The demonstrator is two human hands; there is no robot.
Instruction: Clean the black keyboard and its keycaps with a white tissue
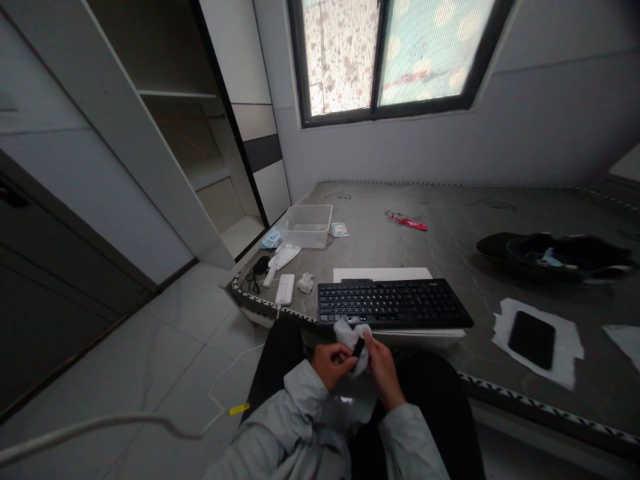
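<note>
Above my lap, in front of the keyboard, both hands are close together. My left hand [333, 363] is closed, its fingertips pinching the near end of a small black oblong piece [359, 347] whose kind I cannot make out. My right hand [383, 370] is closed around a crumpled white tissue [345, 331], which wraps partly about the black piece. Just beyond them, a black keyboard [390, 303] rests on a white box [425, 340] at the mattress edge. Part of the tissue is hidden behind my fingers.
On the mattress [450, 207] are a clear plastic bin [306, 227], a white power bank [285, 289] with a cable, a black mouse [261, 265], a crumpled tissue [305, 283], a red packet [411, 223], a black phone [533, 339] on white paper and a dark cap [500, 245].
</note>
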